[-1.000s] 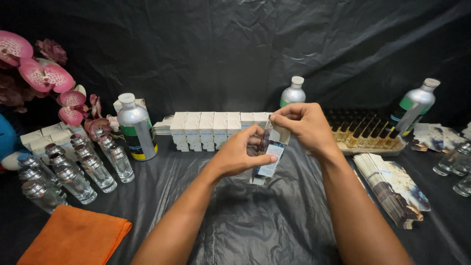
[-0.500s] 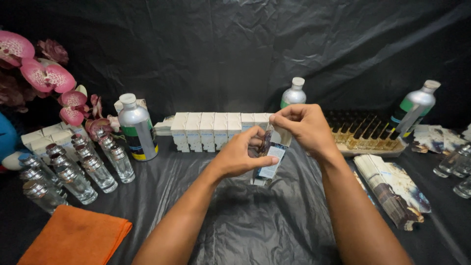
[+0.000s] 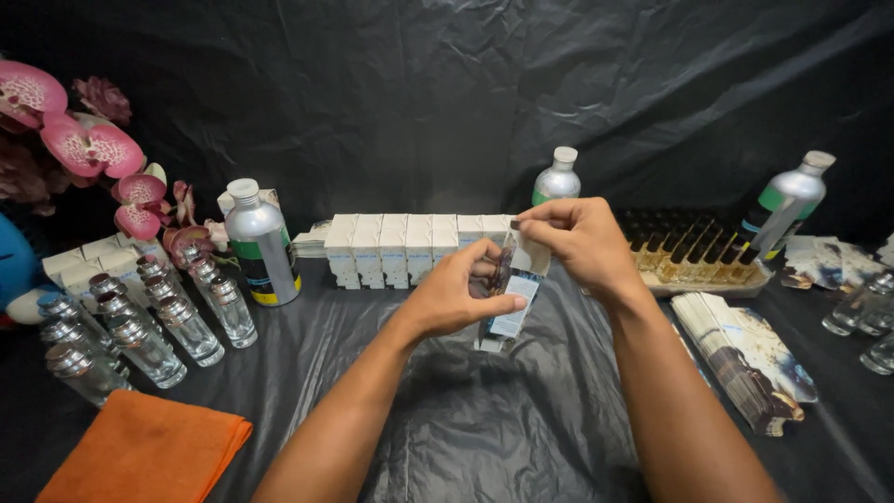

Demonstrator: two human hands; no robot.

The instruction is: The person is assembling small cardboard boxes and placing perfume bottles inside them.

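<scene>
Listing, head view, centre of frame: left hand pinching the body of a small printed carton; right hand pinching its top flap, fingers pressed together. Carton held upright above the black sheet. Behind it: row of white boxes. Left of frame: silver bottle, glass vials, orange cloth. Right: tray of amber vials, stack of flat cartons.
</scene>
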